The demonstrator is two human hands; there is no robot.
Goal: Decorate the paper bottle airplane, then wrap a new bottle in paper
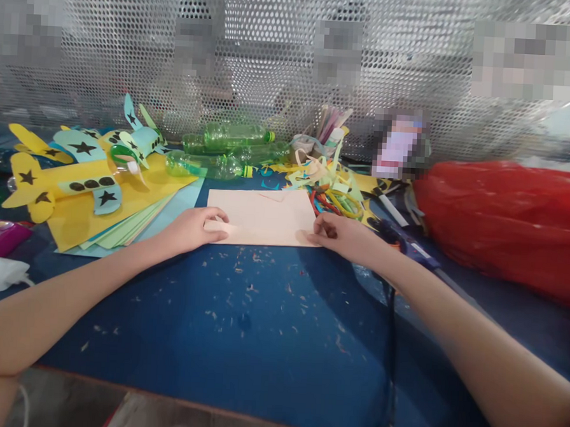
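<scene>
A pale peach sheet of paper (260, 217) lies on the blue table in front of me. My left hand (203, 227) grips its left edge near the front corner, thumb in front and fingers curled over it. At the opposite side, my right hand (338, 235) pinches the front right corner with bent fingers. Near the paper's back edge is a small folded or cut paper piece (271, 196). Just behind my right hand sits a tangle of coloured strips and bands (340, 202).
Bottle planes with yellow and blue paper parts (76, 180) stand left, by fanned coloured sheets (131, 221). Green plastic bottles (231, 150) lie at the back. A red bag (508, 225) and a glue gun (410, 245) are right. Paper scraps dot the blue table (240, 338).
</scene>
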